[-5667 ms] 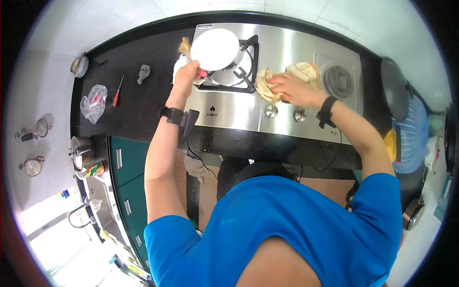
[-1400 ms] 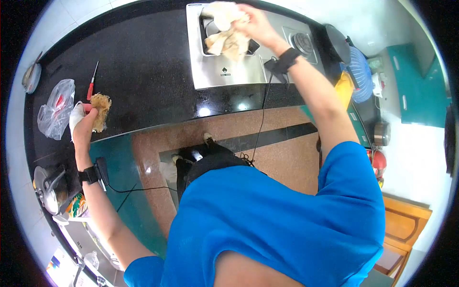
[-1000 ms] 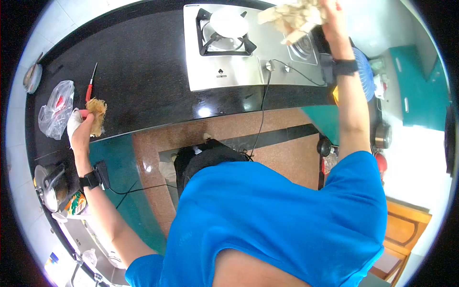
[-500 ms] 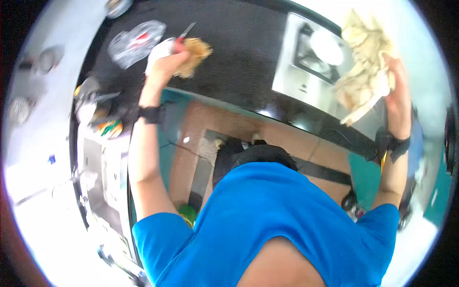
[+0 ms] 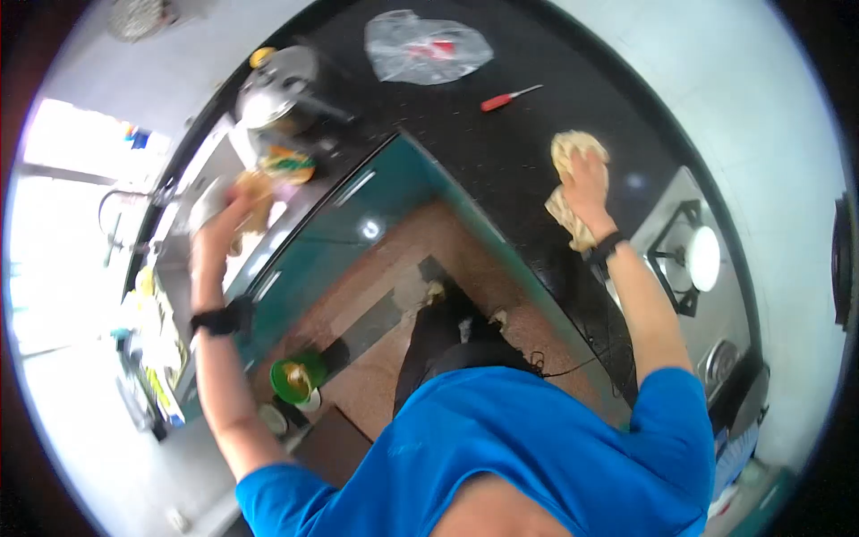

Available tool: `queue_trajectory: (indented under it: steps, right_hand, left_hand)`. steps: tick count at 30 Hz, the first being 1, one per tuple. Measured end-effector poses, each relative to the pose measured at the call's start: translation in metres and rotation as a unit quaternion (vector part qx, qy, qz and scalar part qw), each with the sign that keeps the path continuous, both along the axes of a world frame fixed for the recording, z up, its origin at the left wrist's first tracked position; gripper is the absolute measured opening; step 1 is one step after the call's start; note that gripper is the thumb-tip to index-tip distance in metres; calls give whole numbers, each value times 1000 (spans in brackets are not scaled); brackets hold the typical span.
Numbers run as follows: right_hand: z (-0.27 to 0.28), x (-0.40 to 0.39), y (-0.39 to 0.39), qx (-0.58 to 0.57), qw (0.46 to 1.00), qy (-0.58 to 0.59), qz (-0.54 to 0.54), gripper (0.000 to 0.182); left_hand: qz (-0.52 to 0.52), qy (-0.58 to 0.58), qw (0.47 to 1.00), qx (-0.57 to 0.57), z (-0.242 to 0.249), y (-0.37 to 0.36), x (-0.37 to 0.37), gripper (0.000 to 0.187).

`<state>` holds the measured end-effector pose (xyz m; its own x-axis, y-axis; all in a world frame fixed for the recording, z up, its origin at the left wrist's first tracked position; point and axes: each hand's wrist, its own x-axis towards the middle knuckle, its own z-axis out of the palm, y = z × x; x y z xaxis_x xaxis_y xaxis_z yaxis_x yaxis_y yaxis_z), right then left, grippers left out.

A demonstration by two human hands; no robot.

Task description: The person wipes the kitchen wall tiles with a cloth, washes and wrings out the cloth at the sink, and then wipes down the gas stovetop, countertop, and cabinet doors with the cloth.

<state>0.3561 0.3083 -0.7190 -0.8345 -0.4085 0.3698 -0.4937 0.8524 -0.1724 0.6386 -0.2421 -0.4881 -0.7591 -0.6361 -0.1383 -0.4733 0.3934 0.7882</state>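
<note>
My left hand [image 5: 219, 219] is closed on a tan sponge or cloth [image 5: 254, 201] and a whitish, rounded item [image 5: 208, 204], over the sink side at the left; motion blurs both. On the black counter, my right hand [image 5: 588, 186] grips a crumpled cream cloth [image 5: 577, 148], which lies against the surface. A red-handled peeler or small knife [image 5: 497, 102] rests on the counter to the left of that cloth. Behind it lies a clear plastic bag [image 5: 428, 49] with a red mark.
At the upper left stands a metal pressure cooker [image 5: 277, 89] beside an orange-green packet [image 5: 288, 166]. A gas stove [image 5: 729, 295] with a white round item [image 5: 702, 258] is at the right. On the floor sits a green bin [image 5: 293, 378].
The view has turned left. My left hand has let go of the red-handled tool and moved toward the sink. My right hand has brought the cream cloth from beyond the stove onto the black counter.
</note>
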Motion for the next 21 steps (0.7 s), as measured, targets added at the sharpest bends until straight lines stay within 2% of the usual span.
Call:
queue_trajectory:
  steps: [1, 2, 4, 6, 7, 8, 9, 10, 11, 12, 13, 14, 15, 16, 17, 18, 19, 20, 21]
  right_hand:
    - [14, -17, -7, 23, 999, -16, -15, 50]
    - [12, -46, -13, 14, 999, -38, -19, 51]
    - [5, -101, -21, 30, 998, -42, -39, 52]
    - [-1, -149, -27, 49, 996, -49, -55, 53]
    - [-17, -185, -19, 111, 992, -32, -41, 54]
    - [-37, -207, -20, 171, 985, -17, -19, 55]
    - [-9, -189, -41, 57, 995, -50, -65, 53]
    - [-2, -181, -49, 52, 995, -46, -69, 51]
    - [1, -171, -52, 61, 994, -63, -59, 51]
    - [7, -162, -55, 68, 994, -75, -52, 51]
    - [12, -134, -65, 74, 996, -24, -41, 51]
    - [13, -113, -72, 238, 967, 81, 51, 49]
    - [-2, -96, -78, 141, 985, 70, 76, 48]
    - [15, -67, -106, 99, 994, 34, 41, 48]
    - [27, -44, -121, 83, 992, 21, 90, 47]
    - [59, -18, -142, 25, 995, -50, 78, 45]
    - [53, -8, -151, -12, 995, -60, 74, 44]
    - [45, 1, -154, -52, 993, -74, 71, 44]
    - [48, 8, -151, -54, 993, -72, 70, 44]
  left_hand:
    - [11, 61, 995, 72, 9, -10, 22, 20]
    - [16, 52, 999, -1, -9, -54, 39, 26]
    - [104, -46, 993, -31, -41, -132, 64, 28]
    - [134, -65, 989, -23, -63, -181, 75, 31]
    - [105, -43, 993, 17, -87, -232, 90, 37]
    - [112, -54, 992, 15, -88, -250, 97, 37]
    - [117, -125, 983, -68, -93, -266, 95, 39]
    - [113, -191, 964, -144, -104, -278, 92, 41]
    - [79, -144, 945, -284, -111, -274, 85, 42]
    - [81, -179, 932, -305, -115, -271, 71, 36]
    - [26, -121, 949, -289, -112, -248, 46, 31]
    - [-31, -63, 960, -271, -109, -222, 23, 25]
    - [-70, -33, 971, -226, -81, -156, -12, 18]
    - [-96, 6, 981, -165, -75, -106, -37, 13]
    - [-166, 11, 967, -192, -50, -39, -64, 12]
    - [-208, 53, 962, -167, -55, 9, -88, 14]
    - [-285, 55, 944, -157, -51, 52, -113, 17]
    - [-316, 45, 933, -166, -49, 86, -137, 17]
    - [-353, 71, 920, -153, -70, 106, -160, 17]
